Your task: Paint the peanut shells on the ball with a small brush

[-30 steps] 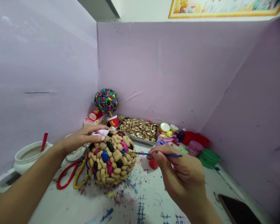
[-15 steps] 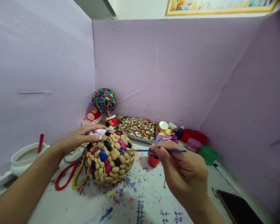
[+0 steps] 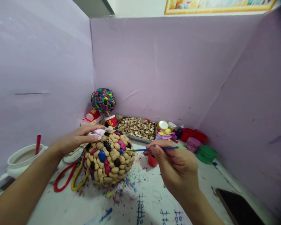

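Wall picture (image 3: pixel 220 7) cut off; right hand (image 3: pixel 178 167) pinches brush (image 3: pixel 140 150), partly hiding red cup (image 3: pixel 152 161); left hand (image 3: pixel 76 138) holds tissue (image 3: pixel 99 132) against peanut ball (image 3: pixel 114 155).

a rounded ball (image 3: pixel 111 162) of unshelled peanuts sits on the spattered white tabletop (image 3: pixel 123 211), mostly bare tan, with scattered shells painted blue, magenta or black. a slim blue paintbrush (image 3: pixel 139 150) is held nearly level, its tip at a blue-painted shell. a crumpled, pale cloth (image 3: pixel 98 133) lies against the ball's upper left.
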`<state>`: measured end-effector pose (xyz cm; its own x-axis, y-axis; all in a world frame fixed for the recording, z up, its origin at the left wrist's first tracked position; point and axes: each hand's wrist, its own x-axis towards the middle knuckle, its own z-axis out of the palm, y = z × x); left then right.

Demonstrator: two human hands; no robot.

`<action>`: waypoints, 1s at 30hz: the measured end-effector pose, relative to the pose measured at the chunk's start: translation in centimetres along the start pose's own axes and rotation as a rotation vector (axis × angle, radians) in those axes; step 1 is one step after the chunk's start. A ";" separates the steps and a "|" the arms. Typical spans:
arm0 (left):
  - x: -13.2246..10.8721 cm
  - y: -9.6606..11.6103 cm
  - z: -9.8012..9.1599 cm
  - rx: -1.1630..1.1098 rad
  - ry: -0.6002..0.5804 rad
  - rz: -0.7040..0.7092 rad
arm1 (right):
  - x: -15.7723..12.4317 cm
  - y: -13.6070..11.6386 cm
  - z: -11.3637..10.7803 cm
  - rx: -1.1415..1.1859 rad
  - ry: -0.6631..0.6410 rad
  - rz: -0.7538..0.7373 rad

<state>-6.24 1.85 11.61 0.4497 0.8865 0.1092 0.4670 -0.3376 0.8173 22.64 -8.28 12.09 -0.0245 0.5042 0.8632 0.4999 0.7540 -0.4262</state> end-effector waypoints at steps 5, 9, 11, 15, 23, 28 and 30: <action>0.0 0.3 0.1 0.011 0.016 -0.004 | -0.1 0.0 0.0 -0.004 0.022 -0.044; 0.0 0.4 0.2 0.015 0.017 -0.023 | 0.0 -0.2 -0.1 -0.001 0.000 -0.064; -0.1 0.4 0.1 0.009 0.011 -0.025 | 0.1 -0.1 -0.2 0.001 -0.002 -0.057; -0.1 0.2 0.0 -0.008 0.005 -0.020 | 0.1 0.3 -0.5 -0.013 -0.009 -0.040; -0.1 0.4 0.1 0.008 0.019 -0.031 | 0.0 0.5 -0.5 -0.029 -0.007 -0.021; -0.1 0.4 0.0 0.003 0.014 -0.043 | 0.0 0.3 -0.4 0.004 -0.029 -0.037; -0.1 0.4 0.0 0.000 0.001 -0.028 | 0.1 0.3 -0.5 0.001 -0.033 -0.033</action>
<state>-6.07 1.65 11.91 0.4359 0.8958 0.0865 0.4798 -0.3126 0.8198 23.21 -8.21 12.13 -0.0691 0.4924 0.8676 0.4975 0.7708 -0.3979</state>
